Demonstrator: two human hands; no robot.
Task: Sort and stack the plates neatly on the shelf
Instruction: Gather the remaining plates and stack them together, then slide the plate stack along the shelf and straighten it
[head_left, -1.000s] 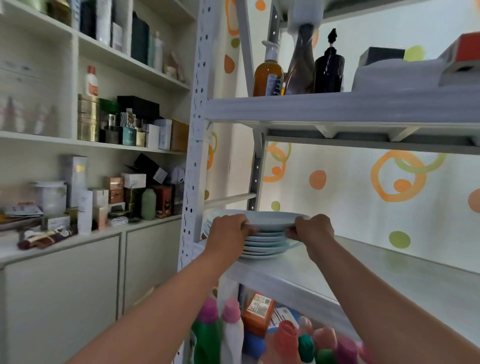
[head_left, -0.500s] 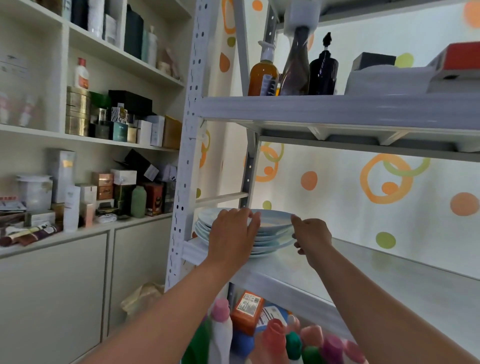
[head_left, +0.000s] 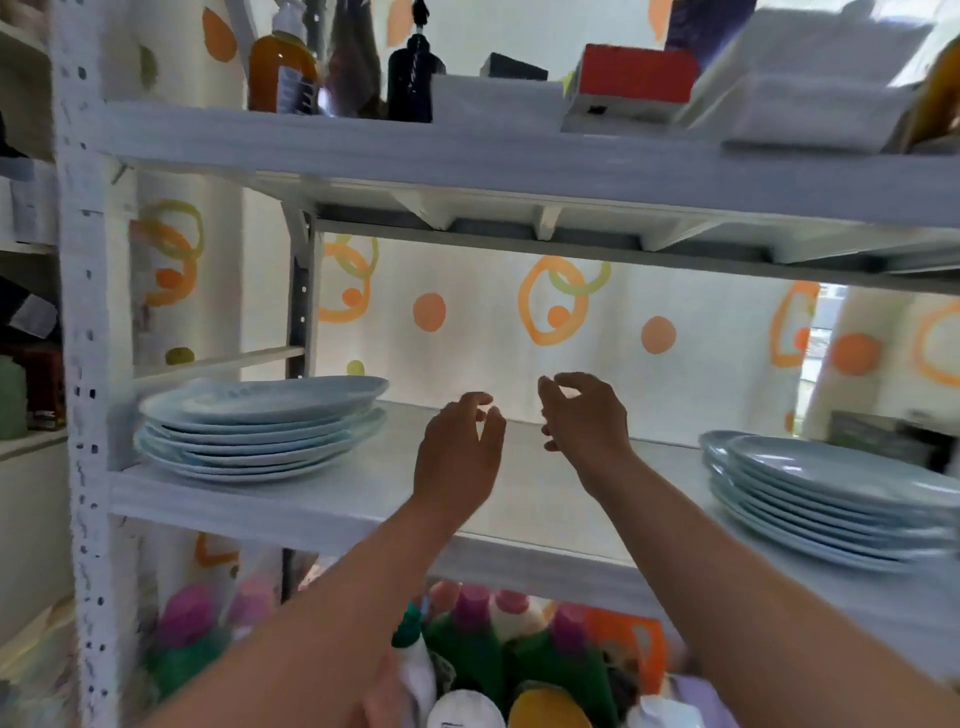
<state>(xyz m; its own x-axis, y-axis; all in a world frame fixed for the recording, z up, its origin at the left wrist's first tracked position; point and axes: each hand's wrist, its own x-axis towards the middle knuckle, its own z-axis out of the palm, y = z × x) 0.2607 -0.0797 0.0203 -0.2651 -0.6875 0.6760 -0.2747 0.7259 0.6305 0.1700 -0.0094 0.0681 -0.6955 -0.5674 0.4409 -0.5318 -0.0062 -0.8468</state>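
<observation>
Dotted curtain behind a white rack. On the middle shelf (head_left: 519, 499) I see two piles of pale blue plates, well apart: left stack (head_left: 260, 431) and right stack (head_left: 831, 499). Between them hover my left hand (head_left: 457, 457) and right hand (head_left: 584, 421), fingers loosely curled, holding nothing.

Along the top of the frame stand an amber bottle (head_left: 280, 73) and a black pump bottle (head_left: 413, 78), with a red box (head_left: 636, 78) to their right. A white backdrop (head_left: 467, 353) with orange dots and rings fills the middle. At the bottom centre, green bottles with pink caps (head_left: 470, 639) crowd together, blurred. A green container (head_left: 10, 400) sits at the far left edge.
</observation>
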